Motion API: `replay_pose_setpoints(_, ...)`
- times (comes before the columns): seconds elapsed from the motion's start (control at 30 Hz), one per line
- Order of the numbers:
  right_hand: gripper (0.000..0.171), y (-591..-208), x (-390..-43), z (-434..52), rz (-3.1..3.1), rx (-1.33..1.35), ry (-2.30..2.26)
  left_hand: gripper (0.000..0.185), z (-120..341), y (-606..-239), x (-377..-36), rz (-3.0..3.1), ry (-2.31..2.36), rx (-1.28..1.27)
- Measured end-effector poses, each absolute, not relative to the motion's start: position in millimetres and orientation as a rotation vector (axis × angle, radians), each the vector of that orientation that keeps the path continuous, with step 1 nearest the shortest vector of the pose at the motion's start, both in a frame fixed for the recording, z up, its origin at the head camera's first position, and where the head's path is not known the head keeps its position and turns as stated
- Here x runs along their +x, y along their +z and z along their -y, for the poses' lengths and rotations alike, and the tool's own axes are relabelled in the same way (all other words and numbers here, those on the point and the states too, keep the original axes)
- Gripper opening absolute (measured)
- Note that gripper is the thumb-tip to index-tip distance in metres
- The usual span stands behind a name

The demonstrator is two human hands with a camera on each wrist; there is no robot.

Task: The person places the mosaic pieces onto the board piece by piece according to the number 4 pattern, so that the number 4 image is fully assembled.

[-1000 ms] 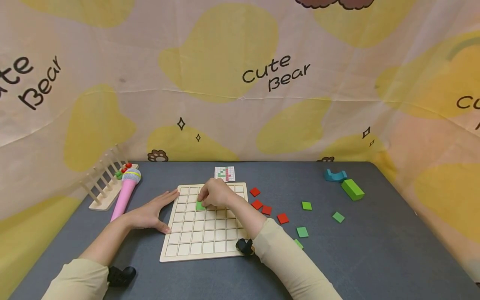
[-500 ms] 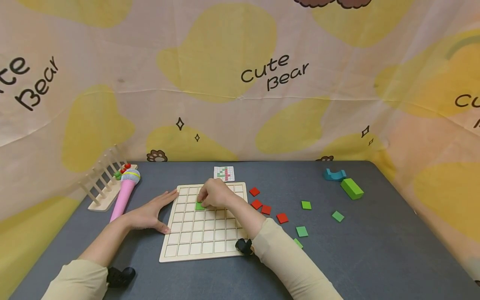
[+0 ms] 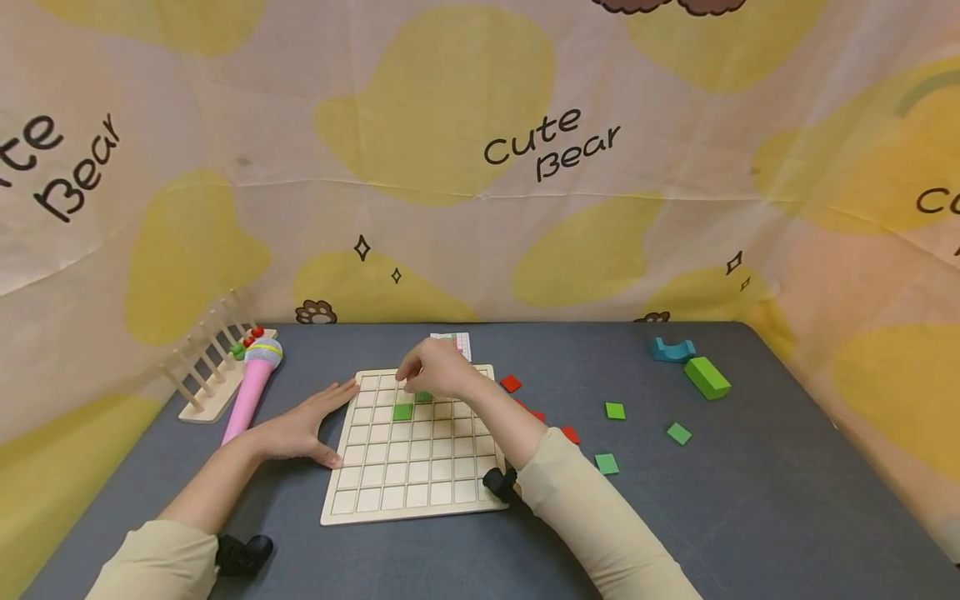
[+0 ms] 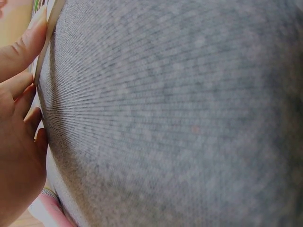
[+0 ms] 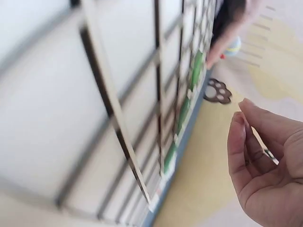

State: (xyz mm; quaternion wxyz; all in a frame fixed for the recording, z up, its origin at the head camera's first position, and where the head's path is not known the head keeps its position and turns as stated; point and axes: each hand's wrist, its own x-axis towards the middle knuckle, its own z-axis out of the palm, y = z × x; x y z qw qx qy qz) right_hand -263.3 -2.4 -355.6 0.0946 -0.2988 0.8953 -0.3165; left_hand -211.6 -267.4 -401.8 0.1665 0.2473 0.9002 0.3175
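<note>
Green tile (image 3: 424,397) on the board (image 3: 396,475) is partly hidden by the right hand (image 3: 437,368), fingers together, the left hand (image 3: 298,426) spread.

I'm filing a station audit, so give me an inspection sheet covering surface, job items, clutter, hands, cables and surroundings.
Surface: dark grey tabletop.
Job items: wooden grid board bearing placed green tiles; loose red tiles and loose green tiles to its right; pattern card behind, partly hidden.
Clutter: pink toy microphone, pegged wooden rack; blue block, green block.
Hands: left hand touches board's left edge; right hand above board, no tile seen between fingertips.
Cables: nothing seen.
Surroundings: "Cute Bear" cloth backdrop.
</note>
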Motion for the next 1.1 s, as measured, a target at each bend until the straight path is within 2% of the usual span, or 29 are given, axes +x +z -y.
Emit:
replay_pose_setpoints(0.2, 0.019, -335, -268, -31, -2.658, -0.879, -0.992, 0.117, 265, -400, -211, -2.568, 0.910, 0.712)
replay_pose_setpoints(0.53, 0.022, -319, -278, -119, -2.737, -0.860, -0.980, 0.118, 267, -400, -211, -2.558, 0.910, 0.704)
replay_pose_setpoints(1.1, 0.032, -356, -274, -250, -2.690, -0.639, -0.900, 0.116, 268, -403, -211, -2.567, 0.915, 0.731)
